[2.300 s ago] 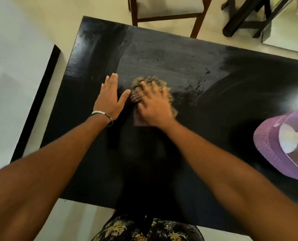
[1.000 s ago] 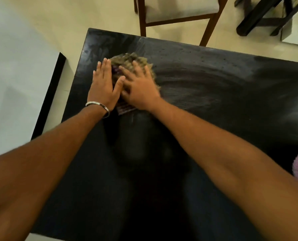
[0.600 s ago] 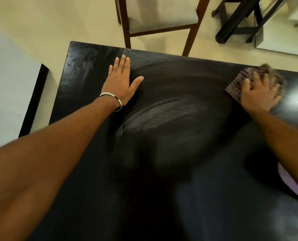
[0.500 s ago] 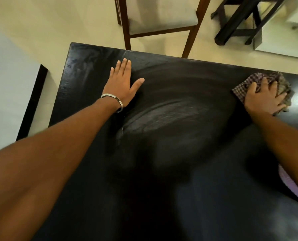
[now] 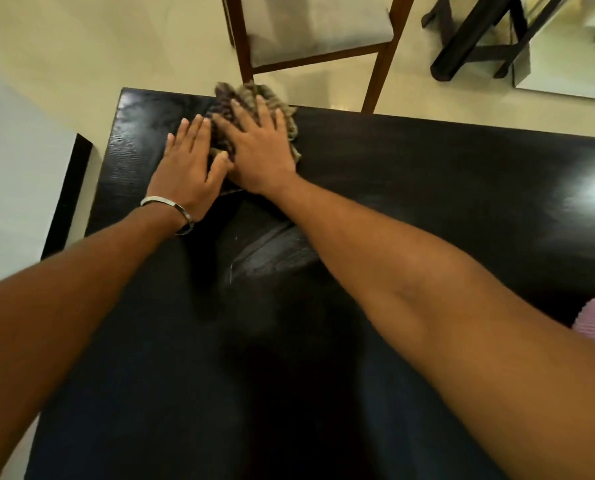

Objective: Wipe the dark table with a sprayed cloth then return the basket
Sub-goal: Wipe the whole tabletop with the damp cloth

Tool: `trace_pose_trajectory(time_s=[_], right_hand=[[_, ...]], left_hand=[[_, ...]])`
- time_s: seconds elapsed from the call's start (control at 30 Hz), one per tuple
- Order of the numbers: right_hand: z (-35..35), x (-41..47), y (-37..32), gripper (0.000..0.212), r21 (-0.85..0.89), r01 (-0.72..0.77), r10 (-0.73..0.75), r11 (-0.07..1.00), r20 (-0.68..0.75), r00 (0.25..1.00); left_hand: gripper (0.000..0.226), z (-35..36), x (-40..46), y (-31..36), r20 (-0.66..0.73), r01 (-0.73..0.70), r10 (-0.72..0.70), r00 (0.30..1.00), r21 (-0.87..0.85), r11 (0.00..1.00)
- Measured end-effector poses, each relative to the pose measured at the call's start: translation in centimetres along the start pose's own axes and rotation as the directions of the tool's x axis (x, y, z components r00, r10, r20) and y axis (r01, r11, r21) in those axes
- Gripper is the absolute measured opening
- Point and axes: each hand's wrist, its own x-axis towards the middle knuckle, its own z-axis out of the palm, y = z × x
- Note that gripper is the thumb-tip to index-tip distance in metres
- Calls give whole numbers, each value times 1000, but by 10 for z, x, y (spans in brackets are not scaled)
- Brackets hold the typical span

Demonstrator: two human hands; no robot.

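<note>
Cloth (image 5: 254,109) swept back left under right hand (image 5: 258,150), beside left hand (image 5: 188,168).

Wooden chair (image 5: 310,32) stands beyond, near dark stand (image 5: 479,36)

Dim; glare on table (image 5: 587,195); blurred edges

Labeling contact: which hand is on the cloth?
The right hand, fingers spread flat on the cloth; the braceleted left hand rests beside it.
</note>
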Motion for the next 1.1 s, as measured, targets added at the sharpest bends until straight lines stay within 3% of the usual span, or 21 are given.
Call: trace_pose_trajectory(time_s=[0.13,0.33,0.43,0.57,0.67,0.73,0.8,0.9,1.0,1.1], right_hand=[[-4,-11,36,68,36,60,-59,998,-24,998],[-18,-75,165,66,117,-253,266,960,-106,958],[-25,-123,244,68,124,-465,479,877,-137,867],[-31,-180,317,69,184,-703,726,687,-130,675],[-34,-191,332,71,219,-810,838,544,-90,538],[-33,-184,317,71,232,-839,869,492,-78,488],[-29,-174,281,71,200,-814,838,545,-103,536],[-16,-159,196,67,162,-628,648,761,-150,747],[-2,-149,94,66,119,-295,309,948,-127,942],[15,-156,1,74,70,19,-19,997,0,1000]], left_hand=[[65,6,1,15,-8,-37,37,999,35,999],[61,24,22,69,39,-124,124,992,-3,992],[60,34,35,105,55,-147,148,987,-30,989],[60,42,37,138,74,-170,174,982,-57,984],[60,43,33,146,81,-179,184,980,-57,982],[60,41,31,139,78,-166,169,983,-49,985],[59,38,27,128,75,-145,148,986,-41,989],[60,34,18,113,75,-107,109,991,-29,994],[61,30,5,102,77,-81,84,994,-40,996],[62,26,-15,95,73,-51,52,996,-23,998]])
